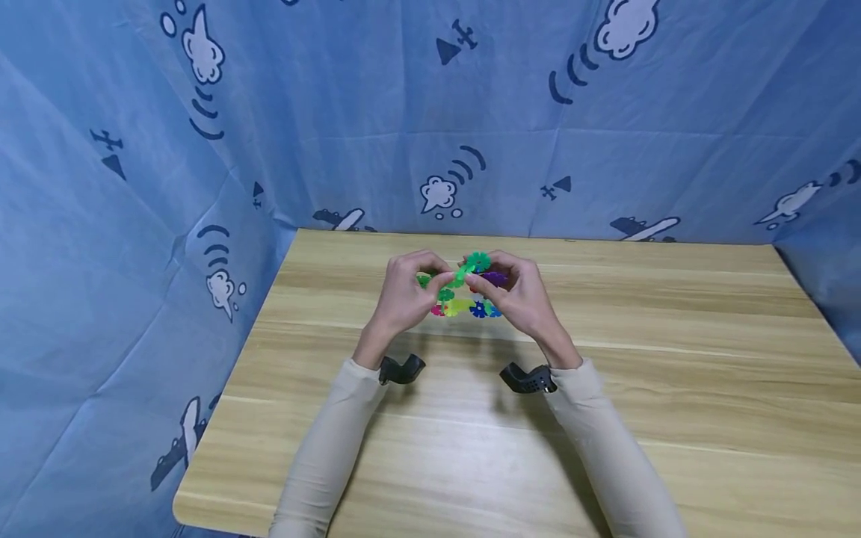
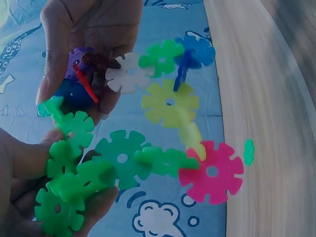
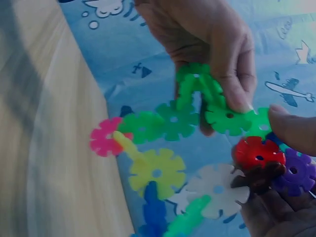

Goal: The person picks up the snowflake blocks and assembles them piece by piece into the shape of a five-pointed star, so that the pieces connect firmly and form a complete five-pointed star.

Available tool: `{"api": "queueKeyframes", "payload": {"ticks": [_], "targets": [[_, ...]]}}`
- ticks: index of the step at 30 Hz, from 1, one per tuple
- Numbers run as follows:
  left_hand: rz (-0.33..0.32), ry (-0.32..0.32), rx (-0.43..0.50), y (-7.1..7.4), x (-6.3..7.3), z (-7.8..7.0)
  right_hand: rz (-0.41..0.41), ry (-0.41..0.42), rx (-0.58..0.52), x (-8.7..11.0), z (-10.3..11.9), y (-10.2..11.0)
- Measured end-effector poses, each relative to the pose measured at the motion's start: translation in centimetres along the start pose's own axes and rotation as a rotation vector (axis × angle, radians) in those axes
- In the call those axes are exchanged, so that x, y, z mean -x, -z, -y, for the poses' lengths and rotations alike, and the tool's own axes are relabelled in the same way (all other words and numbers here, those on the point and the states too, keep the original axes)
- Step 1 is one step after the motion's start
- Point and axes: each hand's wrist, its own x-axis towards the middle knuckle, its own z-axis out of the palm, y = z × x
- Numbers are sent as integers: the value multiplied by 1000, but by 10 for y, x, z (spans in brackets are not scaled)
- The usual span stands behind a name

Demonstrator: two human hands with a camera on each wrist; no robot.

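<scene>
Both hands hold a loop of slotted plastic snowflake discs point(image 1: 460, 305) above the table. In the head view my left hand point(image 1: 406, 295) is on the left, pinching the green discs point(image 3: 229, 116) between thumb and fingers. My right hand point(image 1: 528, 297) grips the part with the purple disc point(image 3: 294, 170), the red disc point(image 3: 260, 155) and a dark blue disc point(image 2: 74, 95). The two thumbs are close together at a run of green discs. White point(image 2: 130, 72), yellow point(image 2: 169, 102) and pink discs point(image 2: 211, 172) hang away from the fingers. Some fingertips are hidden behind the discs.
A wooden table point(image 1: 673, 359) lies under the hands. Blue printed cloth point(image 1: 377, 112) hangs behind it and to the left. A small green disc point(image 2: 249, 152) shows against the wood in the left wrist view. Each wrist wears a black camera mount point(image 1: 402, 369).
</scene>
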Motion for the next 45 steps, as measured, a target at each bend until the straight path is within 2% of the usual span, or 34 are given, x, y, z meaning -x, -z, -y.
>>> {"api": "queueKeyframes", "payload": {"ticks": [13, 20, 24, 29, 34, 37, 45], "targets": [[-1, -6, -1, 1, 1, 1, 17, 1, -10, 2, -1, -1], [27, 10, -27, 3, 2, 1, 46, -7, 66, 1, 1, -5], [24, 23, -2, 3, 0, 0, 51, -21, 110, 0, 5, 0], [32, 65, 47, 1, 0, -1, 50, -47, 193, 1, 4, 11], [17, 125, 81, 3, 0, 2, 30, -68, 185, 2, 2, 17], [40, 151, 79, 5, 1, 2, 17, -65, 171, 1, 1, 17], [166, 209, 91, 7, 0, 3, 11, -47, 158, -1, -4, 16]]}}
